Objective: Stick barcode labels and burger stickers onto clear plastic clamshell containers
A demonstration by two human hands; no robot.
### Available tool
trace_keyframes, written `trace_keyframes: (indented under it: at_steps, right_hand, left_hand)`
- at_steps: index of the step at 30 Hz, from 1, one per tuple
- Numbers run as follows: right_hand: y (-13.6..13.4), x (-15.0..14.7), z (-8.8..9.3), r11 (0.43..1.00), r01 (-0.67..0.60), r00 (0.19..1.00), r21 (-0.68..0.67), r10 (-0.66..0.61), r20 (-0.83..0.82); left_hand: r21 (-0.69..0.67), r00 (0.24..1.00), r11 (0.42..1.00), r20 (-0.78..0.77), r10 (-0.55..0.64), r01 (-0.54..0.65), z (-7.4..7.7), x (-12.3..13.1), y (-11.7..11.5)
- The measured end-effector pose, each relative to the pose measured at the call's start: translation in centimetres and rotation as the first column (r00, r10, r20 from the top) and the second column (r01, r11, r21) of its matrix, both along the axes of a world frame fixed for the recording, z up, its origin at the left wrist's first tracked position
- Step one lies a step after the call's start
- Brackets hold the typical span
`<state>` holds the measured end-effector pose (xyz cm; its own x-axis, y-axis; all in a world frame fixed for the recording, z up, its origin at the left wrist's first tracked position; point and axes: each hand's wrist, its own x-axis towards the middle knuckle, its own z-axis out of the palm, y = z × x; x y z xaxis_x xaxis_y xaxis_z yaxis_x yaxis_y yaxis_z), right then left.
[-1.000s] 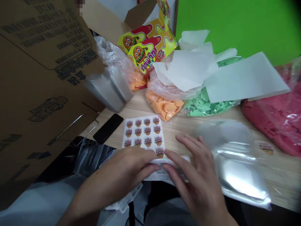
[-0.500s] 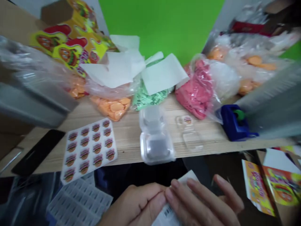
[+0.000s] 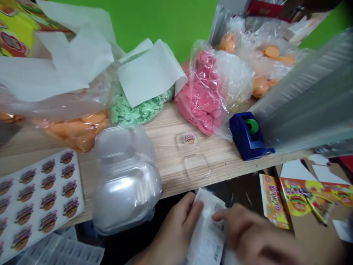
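My left hand (image 3: 176,228) is closed on a white strip with small printing and dark barcode-like marks (image 3: 207,230), its thumb lying along the left edge. The strip is tilted, below the table's front edge. On its right side is my right hand (image 3: 248,228), blurred by motion, with one finger stretched toward the strip; whether it touches or pinches anything is unclear. Above the hands, a small clear plastic case (image 3: 196,165) lies opened flat, a burger sticker (image 3: 189,138) on its upper half. Nearer on the left, larger clear clamshell boxes (image 3: 127,191) lie open.
A sheet of round burger stickers (image 3: 46,195) lies at the left. Along the back are bags of orange pieces (image 3: 79,130), green pieces (image 3: 135,110) and pink pieces (image 3: 201,99). A blue tape dispenser (image 3: 248,138) stands right, with printed cartons (image 3: 300,191) below the table.
The view has swung right and closer, so the table things appear farther left. My right hand has moved back from the strip's top toward its right side, uncovering more of the strip.
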<state>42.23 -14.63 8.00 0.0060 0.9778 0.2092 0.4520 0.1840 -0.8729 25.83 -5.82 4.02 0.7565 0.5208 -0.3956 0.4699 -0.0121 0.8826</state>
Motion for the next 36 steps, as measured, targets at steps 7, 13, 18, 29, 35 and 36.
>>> trace_keyframes:
  at_steps: [7,13,18,29,35,36]
  right_hand:
    - [6.7,3.5,-5.4,0.880,0.429,0.900,-0.202,-0.435,0.018]
    - [7.9,3.0,-7.0,0.908,0.339,0.939,-0.246,-0.342,0.030]
    - [7.7,3.2,-7.3,0.911,0.335,0.942,-0.241,-0.330,0.059]
    - [8.0,1.7,-7.7,0.864,0.475,0.871,-0.164,-0.437,0.224]
    - [6.8,1.8,-8.4,0.708,0.676,0.737,-0.203,-0.648,0.195]
    - [6.6,1.4,-8.3,0.711,0.664,0.747,-0.234,-0.645,0.160]
  left_hand:
    - [0.763,0.977,0.645,0.158,-0.142,-0.030,-3.9,0.2,-1.0]
    - [0.887,0.986,0.461,0.110,-0.130,-0.038,-4.6,0.8,-0.4]
    - [0.902,0.988,0.431,0.041,-0.148,0.027,-5.0,0.9,-0.3]
    - [0.891,0.987,0.434,-0.078,-0.140,0.132,-6.4,1.6,-0.2]
    - [0.889,0.994,0.445,-0.108,-0.032,0.111,-7.2,1.5,-1.0]
    - [0.892,0.994,0.439,-0.101,-0.038,0.108,-7.4,1.5,-1.1]
